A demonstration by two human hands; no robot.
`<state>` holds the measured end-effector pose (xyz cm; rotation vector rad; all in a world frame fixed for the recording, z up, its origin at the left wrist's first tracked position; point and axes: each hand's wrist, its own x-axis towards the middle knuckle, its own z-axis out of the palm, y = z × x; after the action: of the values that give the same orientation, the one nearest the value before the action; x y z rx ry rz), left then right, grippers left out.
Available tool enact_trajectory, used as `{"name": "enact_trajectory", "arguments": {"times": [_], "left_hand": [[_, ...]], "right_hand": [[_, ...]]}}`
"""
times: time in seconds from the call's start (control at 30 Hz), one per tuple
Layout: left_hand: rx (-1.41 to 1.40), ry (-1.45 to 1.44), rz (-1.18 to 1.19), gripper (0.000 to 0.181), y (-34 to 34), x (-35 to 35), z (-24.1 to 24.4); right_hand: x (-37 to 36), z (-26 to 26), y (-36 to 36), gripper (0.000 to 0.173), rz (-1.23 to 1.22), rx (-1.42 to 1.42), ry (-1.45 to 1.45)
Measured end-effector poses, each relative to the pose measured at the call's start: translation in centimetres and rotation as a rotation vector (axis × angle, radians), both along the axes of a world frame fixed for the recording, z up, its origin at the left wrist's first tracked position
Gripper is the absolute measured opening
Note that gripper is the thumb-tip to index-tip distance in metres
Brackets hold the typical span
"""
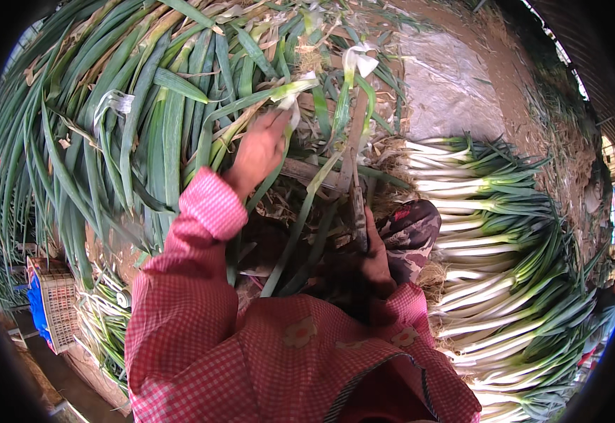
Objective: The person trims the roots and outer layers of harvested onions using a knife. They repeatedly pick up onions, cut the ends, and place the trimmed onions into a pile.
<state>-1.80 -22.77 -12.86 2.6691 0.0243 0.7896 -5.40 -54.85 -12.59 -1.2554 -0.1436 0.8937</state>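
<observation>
My left hand [257, 150], blurred, reaches over loose green leaves in front of me. Its fingertips are at a torn white leaf sheath [290, 98]; whether they grip it cannot be told. Lower down, my right hand [377, 259] is closed around a worn, dark wooden handle [359, 222] that points away from me. What the handle ends in does not show clearly. Between my hands, long green leaves [302, 217] hang down towards my lap. Another pale, peeled sheath [359, 61] lies beyond, on a wooden slat [358, 113].
A large heap of long green onion leaves [149, 121] spreads across the left. On the right, trimmed Welsh onions [471, 248] with white stalks lie in a long row, roots towards me. Behind them is a pale sheet [445, 79]. A plastic crate [61, 306] stands at lower left.
</observation>
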Motion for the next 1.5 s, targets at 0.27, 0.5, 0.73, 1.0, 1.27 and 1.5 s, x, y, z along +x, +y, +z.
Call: {"name": "enact_trajectory", "arguments": {"times": [0.27, 0.5, 0.73, 1.0, 1.27, 1.5], "left_hand": [[-0.317, 0.319, 0.291, 0.062, -1.4, -10.0, -3.2], [-0.422, 0.365, 0.244, 0.067, 0.5, -5.4, -5.2], [-0.743, 0.330, 0.080, 0.057, 2.0, -4.9, -6.4], [-1.188, 0.451, -0.114, 0.051, -0.7, -8.1, -0.2], [-1.240, 0.390, -0.086, 0.059, -5.2, -11.9, -2.7], [-1.338, 0.354, -0.110, 0.057, -8.6, -12.4, -3.6]], "right_hand": [[3.5, -2.1, 4.1, 0.104, 0.305, -0.377, -0.658], [8.6, -3.4, 9.6, 0.105, 0.260, -0.494, -0.782], [14.0, -1.0, 14.9, 0.105, 0.331, -0.734, -0.643], [9.5, -1.8, 9.6, 0.107, 0.260, -0.648, -0.640], [4.0, -4.0, 4.6, 0.104, 0.240, -0.368, -0.933], [5.5, -4.1, 6.2, 0.100, 0.176, -0.472, -0.986]]}}
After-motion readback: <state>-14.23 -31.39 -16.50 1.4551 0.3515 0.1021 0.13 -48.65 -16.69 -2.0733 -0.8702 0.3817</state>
